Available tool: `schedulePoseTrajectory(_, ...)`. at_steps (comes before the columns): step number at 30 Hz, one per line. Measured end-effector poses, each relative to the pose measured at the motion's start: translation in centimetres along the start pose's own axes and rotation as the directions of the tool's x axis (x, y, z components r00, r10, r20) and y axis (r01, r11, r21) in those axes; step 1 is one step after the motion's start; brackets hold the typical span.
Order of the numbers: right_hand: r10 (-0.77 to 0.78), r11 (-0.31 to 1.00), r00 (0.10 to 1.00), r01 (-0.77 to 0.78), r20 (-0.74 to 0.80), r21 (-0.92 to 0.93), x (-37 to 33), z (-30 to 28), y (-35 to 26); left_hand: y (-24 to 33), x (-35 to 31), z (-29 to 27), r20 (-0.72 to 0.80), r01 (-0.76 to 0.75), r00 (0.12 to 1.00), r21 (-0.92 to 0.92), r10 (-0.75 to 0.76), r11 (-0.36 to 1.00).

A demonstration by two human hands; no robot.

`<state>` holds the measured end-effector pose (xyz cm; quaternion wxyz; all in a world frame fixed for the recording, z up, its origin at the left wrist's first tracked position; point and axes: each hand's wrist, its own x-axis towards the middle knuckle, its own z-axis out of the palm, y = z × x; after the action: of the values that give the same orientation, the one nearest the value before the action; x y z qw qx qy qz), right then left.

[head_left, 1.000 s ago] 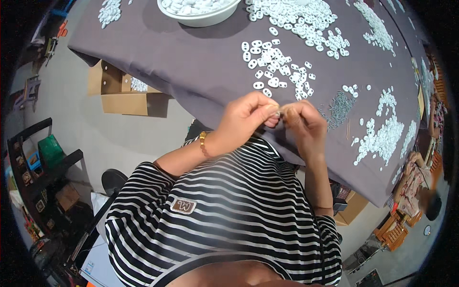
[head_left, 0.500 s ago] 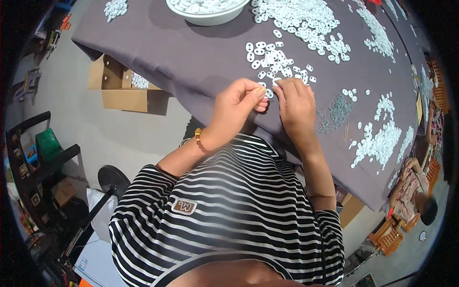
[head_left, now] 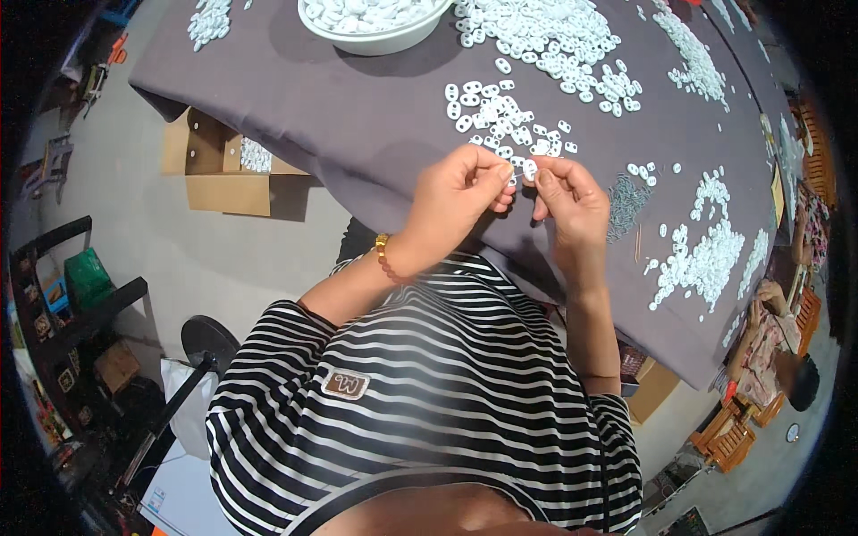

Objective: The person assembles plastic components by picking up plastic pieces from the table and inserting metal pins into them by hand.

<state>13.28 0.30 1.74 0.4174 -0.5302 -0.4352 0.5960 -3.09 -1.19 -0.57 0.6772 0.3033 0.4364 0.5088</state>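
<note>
Over the near part of the grey cloth, my two hands meet fingertip to fingertip. My right hand [head_left: 576, 201] is closed, its thumb and fingers pinching a small white oval two-hole piece [head_left: 530, 169]. Just left of it, my left hand [head_left: 466, 189] is also closed in a pinch, with another white piece [head_left: 512, 181] partly showing at its fingertips. A thin line like a pin seems to reach from there toward the oval piece; whether the two touch I cannot tell. Loose white two-hole pieces [head_left: 492, 112] lie just beyond my fingers.
Small dark grey pins [head_left: 628, 204] lie heaped right of my right hand, beside two thin brown sticks [head_left: 637, 241]. Heaps of white pieces [head_left: 536, 31] and a white bowl [head_left: 375, 42] stand farther back. More white parts [head_left: 702, 259] lie right. A cardboard box [head_left: 228, 195] sits below the cloth's left edge.
My right hand has drawn back from the loose pieces and turned, now showing a white oval piece in its pinch. My left hand has shifted slightly right. The view has moved a little.
</note>
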Motion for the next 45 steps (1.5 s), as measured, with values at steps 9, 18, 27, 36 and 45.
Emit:
schedulePoseTrajectory(9, -0.013, 1.000, 1.000, 0.013, 0.012, 0.006, -0.1, -0.1, 0.4, -0.2, 0.0, 0.2, -0.049, -0.032, 0.998, 0.135, 0.039, 0.990)
schedulePoseTrajectory(18, -0.074, 0.991, 0.997, 0.073, -0.010, -0.114, -0.3, -0.1, 0.3, -0.4, 0.0, 0.1, -0.022, 0.011, 1.000, 0.093, -0.009, 0.996)
schedulePoseTrajectory(27, -0.113, 0.985, 0.991, 0.102, -0.071, -0.141, -0.4, 0.1, 0.5, -1.0, 0.4, 0.8, -0.019, 0.036, 0.999, -0.096, -0.038, 0.995)
schedulePoseTrajectory(36, -0.141, 0.977, 0.988, 0.128, -0.064, -0.172, -0.4, 0.0, 0.3, -1.4, 0.5, 1.0, -0.012, 0.028, 0.999, -0.132, -0.030, 0.991)
schedulePoseTrajectory(45, -0.354, 0.833, 0.934, 0.296, -0.039, -0.467, -0.6, 0.2, 0.1, -1.9, 0.3, 1.2, -0.023, -0.004, 1.000, -0.146, 0.000, 0.989)
